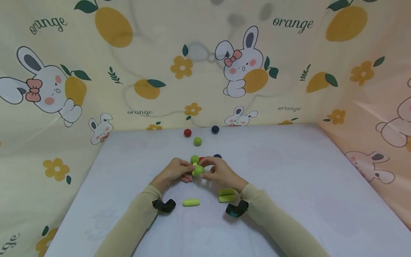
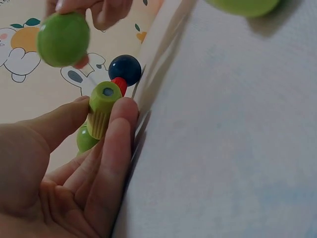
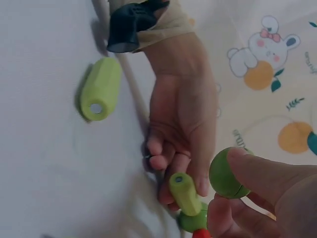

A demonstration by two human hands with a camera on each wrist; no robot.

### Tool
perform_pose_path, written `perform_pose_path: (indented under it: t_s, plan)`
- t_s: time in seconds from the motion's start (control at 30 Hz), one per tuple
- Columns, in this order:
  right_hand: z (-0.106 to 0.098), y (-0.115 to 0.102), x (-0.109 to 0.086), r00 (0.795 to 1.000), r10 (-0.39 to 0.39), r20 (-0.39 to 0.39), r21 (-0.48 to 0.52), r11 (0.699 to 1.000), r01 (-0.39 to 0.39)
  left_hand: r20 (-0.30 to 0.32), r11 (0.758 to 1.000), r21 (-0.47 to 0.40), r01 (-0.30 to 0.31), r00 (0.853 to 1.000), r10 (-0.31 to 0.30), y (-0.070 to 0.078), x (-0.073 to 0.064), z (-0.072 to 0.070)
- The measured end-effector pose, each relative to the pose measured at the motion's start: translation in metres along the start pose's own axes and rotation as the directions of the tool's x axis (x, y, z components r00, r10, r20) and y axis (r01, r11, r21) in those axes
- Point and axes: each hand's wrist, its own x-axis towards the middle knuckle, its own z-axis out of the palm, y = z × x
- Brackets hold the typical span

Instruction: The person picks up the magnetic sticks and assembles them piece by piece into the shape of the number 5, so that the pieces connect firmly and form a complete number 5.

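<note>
My left hand (image 1: 173,172) pinches a light-green ribbed rod (image 2: 101,111) between thumb and fingertips; a round metallic spot shows at its bare end. At the rod's other end sits a green ball (image 2: 85,140), partly hidden by my fingers. A red rod (image 2: 119,84) and a dark blue ball (image 2: 125,70) show just beyond. My right hand (image 1: 223,173) holds another green ball (image 3: 229,173) between thumb and fingers. In the right wrist view that ball is a small gap away from the rod's bare end.
Behind the hands lie a red ball (image 1: 187,132), a dark blue ball (image 1: 215,129) and a green ball (image 1: 197,141). Nearer the front, one light-green rod (image 1: 191,202) lies alone. Two more green rods (image 1: 227,195) lie side by side near the right wrist.
</note>
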Motion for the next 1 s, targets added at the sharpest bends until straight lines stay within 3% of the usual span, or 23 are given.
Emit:
perform_pose_path:
  t_s: [0.37,0.63,1.0]
  plan:
    - [0.009,0.005,-0.003,0.990,0.097,0.103,0.038,0.994,-0.101,0.010,1.000,0.013,-0.011,1.000,0.011,0.000,-0.001,0.000]
    - [0.016,0.007,-0.003,0.986,0.110,0.124,0.047,0.992,-0.116,0.005,1.000,0.018,-0.020,1.000,0.020,0.001,-0.002,0.001]
    - [0.024,0.009,-0.002,0.993,0.071,0.100,0.009,0.997,-0.072,0.000,0.999,0.038,-0.026,1.000,0.026,-0.003,0.002,0.000]
